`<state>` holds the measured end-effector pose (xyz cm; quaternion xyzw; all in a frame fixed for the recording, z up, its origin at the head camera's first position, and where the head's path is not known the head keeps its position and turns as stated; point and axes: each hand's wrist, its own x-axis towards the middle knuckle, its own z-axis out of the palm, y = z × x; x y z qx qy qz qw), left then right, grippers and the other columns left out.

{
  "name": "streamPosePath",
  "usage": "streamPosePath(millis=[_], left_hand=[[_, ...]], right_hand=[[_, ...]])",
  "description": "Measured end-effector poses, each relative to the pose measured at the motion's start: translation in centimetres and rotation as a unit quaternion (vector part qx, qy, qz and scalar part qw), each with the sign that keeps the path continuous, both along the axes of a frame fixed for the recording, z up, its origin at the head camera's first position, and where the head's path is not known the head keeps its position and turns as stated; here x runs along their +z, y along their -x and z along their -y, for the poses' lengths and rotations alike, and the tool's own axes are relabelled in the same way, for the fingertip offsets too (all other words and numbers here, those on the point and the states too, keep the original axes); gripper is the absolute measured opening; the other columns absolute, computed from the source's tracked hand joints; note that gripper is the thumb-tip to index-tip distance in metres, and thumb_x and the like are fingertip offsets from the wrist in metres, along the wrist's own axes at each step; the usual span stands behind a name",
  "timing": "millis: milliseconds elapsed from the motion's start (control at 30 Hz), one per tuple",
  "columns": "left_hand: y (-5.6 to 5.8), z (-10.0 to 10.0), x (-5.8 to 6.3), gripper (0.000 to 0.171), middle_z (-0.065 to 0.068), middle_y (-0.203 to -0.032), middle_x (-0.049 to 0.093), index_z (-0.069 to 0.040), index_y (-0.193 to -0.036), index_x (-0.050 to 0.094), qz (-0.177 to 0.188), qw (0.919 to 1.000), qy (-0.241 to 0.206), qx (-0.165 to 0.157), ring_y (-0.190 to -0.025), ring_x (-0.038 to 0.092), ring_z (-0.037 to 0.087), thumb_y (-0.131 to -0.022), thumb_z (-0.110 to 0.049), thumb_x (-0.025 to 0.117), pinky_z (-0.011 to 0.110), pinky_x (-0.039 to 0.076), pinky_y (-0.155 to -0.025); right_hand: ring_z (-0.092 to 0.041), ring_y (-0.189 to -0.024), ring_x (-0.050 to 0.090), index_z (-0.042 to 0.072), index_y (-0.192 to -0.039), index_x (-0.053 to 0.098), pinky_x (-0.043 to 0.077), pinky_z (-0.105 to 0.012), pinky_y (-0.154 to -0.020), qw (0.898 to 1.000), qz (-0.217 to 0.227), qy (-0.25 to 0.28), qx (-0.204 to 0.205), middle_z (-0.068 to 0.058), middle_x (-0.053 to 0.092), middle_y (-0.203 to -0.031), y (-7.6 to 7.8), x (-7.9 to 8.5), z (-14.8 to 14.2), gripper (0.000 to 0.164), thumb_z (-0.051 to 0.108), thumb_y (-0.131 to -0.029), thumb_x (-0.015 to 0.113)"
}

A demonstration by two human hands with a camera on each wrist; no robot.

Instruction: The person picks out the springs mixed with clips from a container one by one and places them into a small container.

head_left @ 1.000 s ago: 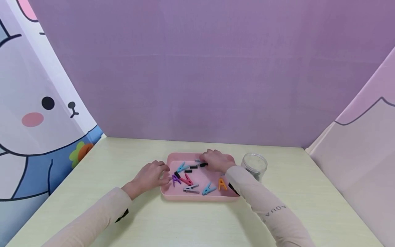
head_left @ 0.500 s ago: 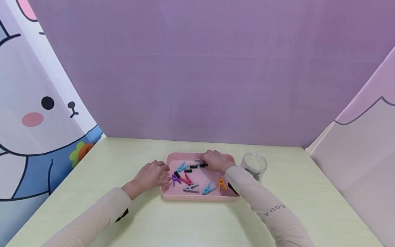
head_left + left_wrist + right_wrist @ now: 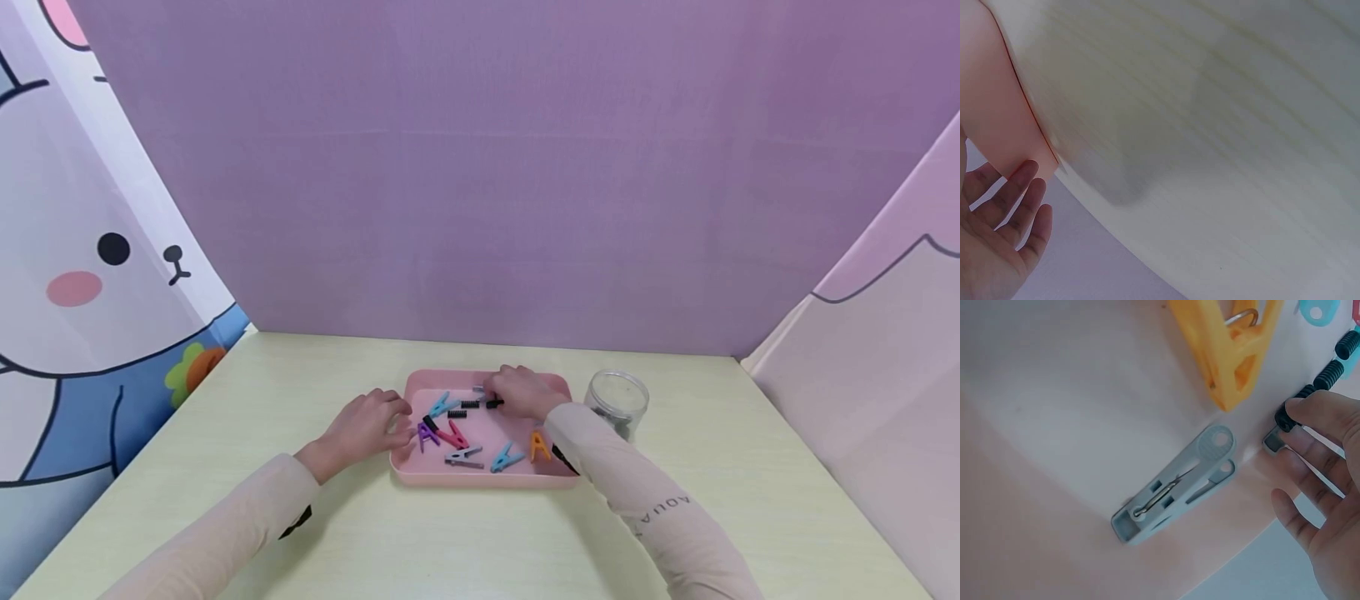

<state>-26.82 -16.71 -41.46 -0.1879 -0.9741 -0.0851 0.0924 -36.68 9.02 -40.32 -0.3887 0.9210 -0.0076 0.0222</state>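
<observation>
A shallow pink tray [image 3: 487, 481] holds several spring clips and black ribbed pieces that look like coil springs. My right hand [image 3: 519, 392] reaches over its far right part. In the right wrist view, thumb and forefinger pinch a black spring [image 3: 1285, 419], with a grey clip end [image 3: 1272, 440] close under the fingertips. Another grey clip [image 3: 1175, 487] and an orange clip [image 3: 1225, 356] lie nearby. My left hand [image 3: 367, 427] is at the tray's left rim, fingers loosely bent and spread along the wall [image 3: 997, 94]. A purple clip [image 3: 427, 437] lies near its thumb.
A clear round jar [image 3: 617, 400] with grey contents stands just right of the tray, close to my right sleeve. Light blue clips [image 3: 507, 457] and a red clip [image 3: 454, 434] lie in the tray. A purple cloth [image 3: 480, 183] hangs behind the table.
Both hands stay almost in place. The black spring at my right fingertips has tipped and shifted slightly toward me.
</observation>
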Motion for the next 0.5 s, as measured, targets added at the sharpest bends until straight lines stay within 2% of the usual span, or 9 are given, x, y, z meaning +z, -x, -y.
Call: streamPosePath(millis=[233, 500], left_hand=[[0.0, -0.1, 0.0, 0.037, 0.002, -0.099, 0.065, -0.013, -0.099, 0.068, 0.003, 1.0000, 0.001, 0.003, -0.087, 0.056, 0.019, -0.078, -0.043, 0.066, 0.037, 0.050, -0.077], [0.0, -0.1, 0.0, 0.037, 0.002, -0.098, 0.065, -0.013, -0.099, 0.068, 0.003, 1.0000, 0.001, 0.003, -0.086, 0.056, 0.018, -0.078, -0.043, 0.066, 0.036, 0.050, -0.077]], right_hand=[[-0.014, -0.082, 0.051, 0.016, -0.089, 0.066, 0.045, -0.038, -0.083, 1.000, -0.017, 0.007, 0.013, 0.003, 0.064, -0.088, -0.3, 0.4, 0.0, 0.009, 0.011, -0.081, 0.067], [-0.014, -0.079, 0.046, 0.015, -0.087, 0.064, 0.041, -0.035, -0.076, 0.999, -0.038, 0.013, 0.028, 0.002, 0.063, -0.088, -0.7, 1.0, -0.3, 0.008, 0.011, -0.081, 0.066]])
